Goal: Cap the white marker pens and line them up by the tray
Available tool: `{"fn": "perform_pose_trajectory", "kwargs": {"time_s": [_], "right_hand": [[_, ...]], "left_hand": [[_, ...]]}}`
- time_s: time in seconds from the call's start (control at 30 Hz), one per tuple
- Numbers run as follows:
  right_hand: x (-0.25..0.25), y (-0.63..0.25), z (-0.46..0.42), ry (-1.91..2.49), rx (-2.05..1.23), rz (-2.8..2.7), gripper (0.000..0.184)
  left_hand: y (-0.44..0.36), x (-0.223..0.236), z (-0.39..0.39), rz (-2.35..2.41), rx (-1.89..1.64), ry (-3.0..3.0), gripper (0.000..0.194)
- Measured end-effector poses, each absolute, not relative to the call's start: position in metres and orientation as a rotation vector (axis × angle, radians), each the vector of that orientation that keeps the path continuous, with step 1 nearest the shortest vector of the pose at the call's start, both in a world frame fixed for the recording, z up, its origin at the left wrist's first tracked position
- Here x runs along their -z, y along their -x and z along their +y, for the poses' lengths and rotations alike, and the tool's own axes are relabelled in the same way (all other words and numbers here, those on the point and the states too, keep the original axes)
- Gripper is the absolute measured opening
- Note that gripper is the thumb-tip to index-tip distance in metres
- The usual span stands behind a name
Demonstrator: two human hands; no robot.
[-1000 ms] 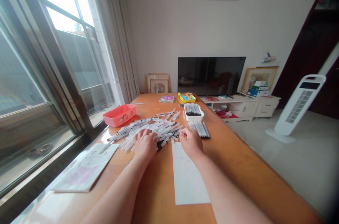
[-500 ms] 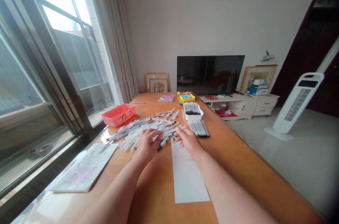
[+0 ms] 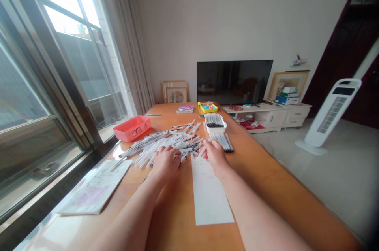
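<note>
A loose pile of pens, with whitish barrels and black parts, is spread across the wooden table. Over the near edge of the pile my left hand is curled; its fingertips are partly hidden and I cannot make out what they hold. My right hand pinches a whitish pen that slants above the top of a paper sheet. Just beyond that hand lies a neat row of pens, black ends toward me. A white basket behind the row holds more pens, with black ends low.
A pink-red plastic box stands left of the pile, and a worn booklet lies nearer on the left. Farther back are a colourful booklet, a yellow box and a single pen. The table's right edge borders open floor.
My right hand has gone from closed fingers at the pile's edge to holding a slanted pen. My left hand lifted slightly, its fingers coming apart, then curled down over the pile again.
</note>
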State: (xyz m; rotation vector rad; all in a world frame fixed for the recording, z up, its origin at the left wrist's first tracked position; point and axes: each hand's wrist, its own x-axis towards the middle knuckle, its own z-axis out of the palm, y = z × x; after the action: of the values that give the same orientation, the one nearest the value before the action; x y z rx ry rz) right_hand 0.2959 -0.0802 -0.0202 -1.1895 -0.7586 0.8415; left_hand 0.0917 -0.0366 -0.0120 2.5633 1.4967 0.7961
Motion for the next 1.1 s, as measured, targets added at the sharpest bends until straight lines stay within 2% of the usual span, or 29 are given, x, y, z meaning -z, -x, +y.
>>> {"fn": "perform_pose_trajectory", "kwargs": {"time_s": [0.47,0.87,1.1], "right_hand": [[0.021,-0.296,-0.079,1.193,-0.812,-0.793,0.036],[0.022,-0.298,-0.078,1.194,-0.802,-0.794,0.036],[0.022,-0.298,-0.078,1.201,-0.793,-0.803,0.036]], "left_hand": [[-0.097,0.014,-0.041,1.520,-0.660,-2.665,0.019],[-0.082,0.005,-0.031,1.716,-0.669,-2.494,0.034],[-0.080,-0.002,-0.036,1.685,-0.567,-2.517,0.023]]}}
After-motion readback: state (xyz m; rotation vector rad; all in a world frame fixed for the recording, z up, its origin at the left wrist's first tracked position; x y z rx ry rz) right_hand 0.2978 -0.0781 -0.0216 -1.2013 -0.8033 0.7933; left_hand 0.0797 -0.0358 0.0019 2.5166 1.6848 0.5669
